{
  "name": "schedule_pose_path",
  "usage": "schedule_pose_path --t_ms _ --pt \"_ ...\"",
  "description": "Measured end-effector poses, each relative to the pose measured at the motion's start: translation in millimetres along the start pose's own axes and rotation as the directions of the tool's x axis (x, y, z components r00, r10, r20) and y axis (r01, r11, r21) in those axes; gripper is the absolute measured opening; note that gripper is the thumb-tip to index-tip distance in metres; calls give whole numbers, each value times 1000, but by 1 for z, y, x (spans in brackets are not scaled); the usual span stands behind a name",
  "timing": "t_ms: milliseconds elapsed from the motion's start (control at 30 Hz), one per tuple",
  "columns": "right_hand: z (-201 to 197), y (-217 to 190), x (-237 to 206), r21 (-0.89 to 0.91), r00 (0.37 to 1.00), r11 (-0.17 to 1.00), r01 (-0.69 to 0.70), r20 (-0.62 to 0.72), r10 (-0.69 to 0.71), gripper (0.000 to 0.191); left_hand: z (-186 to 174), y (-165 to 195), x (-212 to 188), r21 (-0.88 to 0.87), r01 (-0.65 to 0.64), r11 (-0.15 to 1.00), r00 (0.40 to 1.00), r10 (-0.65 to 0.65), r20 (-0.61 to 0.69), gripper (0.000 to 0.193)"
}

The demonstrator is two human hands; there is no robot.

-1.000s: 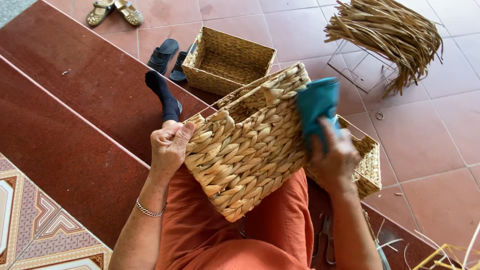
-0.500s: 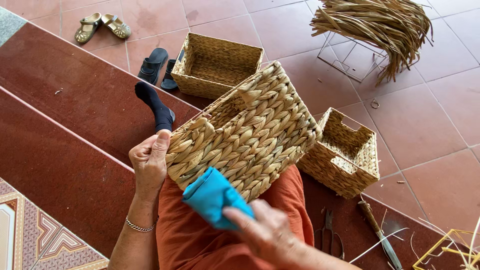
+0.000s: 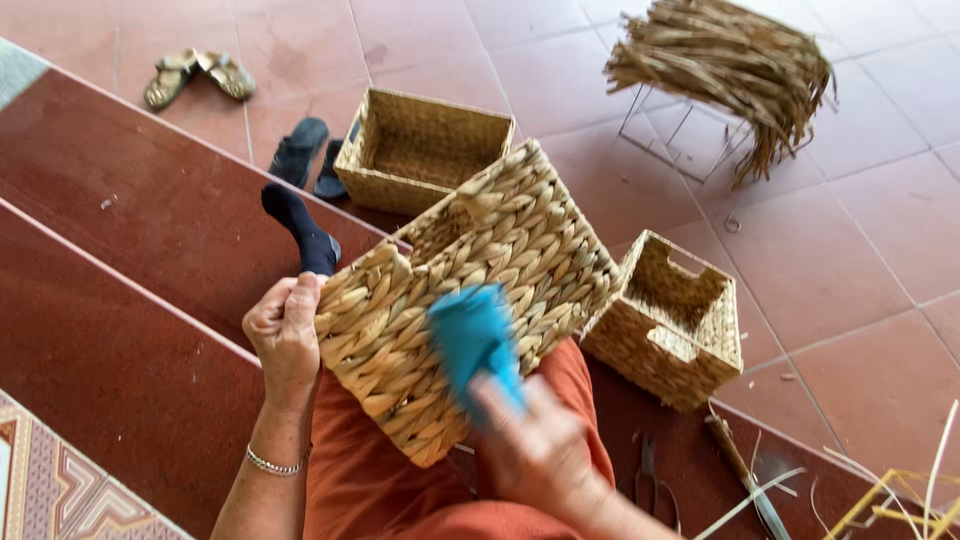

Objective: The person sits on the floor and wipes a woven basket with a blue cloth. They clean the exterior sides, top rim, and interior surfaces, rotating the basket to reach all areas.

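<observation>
Right hand (image 3: 535,445), blurred, apparently gripping blue cloth (image 3: 472,335), has slid up woven basket (image 3: 460,300); left hand (image 3: 285,335) stays clamped.

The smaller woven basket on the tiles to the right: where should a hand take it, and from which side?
Probably by the handle cutout in the near top rim of the small basket, coming from above. It sits upright and open-topped with nothing visible inside, and the slot lets fingers hook the wall. The left hand and right hand are busy with the large basket.
</observation>
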State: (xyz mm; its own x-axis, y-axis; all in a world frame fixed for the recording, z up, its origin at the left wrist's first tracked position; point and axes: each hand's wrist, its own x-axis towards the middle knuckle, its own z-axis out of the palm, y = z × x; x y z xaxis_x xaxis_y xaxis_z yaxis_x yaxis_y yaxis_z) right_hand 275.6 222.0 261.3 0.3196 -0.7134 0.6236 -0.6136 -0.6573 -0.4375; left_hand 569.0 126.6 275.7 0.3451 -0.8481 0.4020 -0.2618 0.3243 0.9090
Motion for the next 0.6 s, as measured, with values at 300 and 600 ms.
schedule_pose_path --t_ms 300,600 --pt "-22 47 26 -165 989 976 -141 -75 130 49 18 39 -29 684 -486 545 786 614 69 44" --pt "-29 83 65 -288 939 896 -337 -38 341 52 56 31 -113 637 -388 666 919 332 213 78"
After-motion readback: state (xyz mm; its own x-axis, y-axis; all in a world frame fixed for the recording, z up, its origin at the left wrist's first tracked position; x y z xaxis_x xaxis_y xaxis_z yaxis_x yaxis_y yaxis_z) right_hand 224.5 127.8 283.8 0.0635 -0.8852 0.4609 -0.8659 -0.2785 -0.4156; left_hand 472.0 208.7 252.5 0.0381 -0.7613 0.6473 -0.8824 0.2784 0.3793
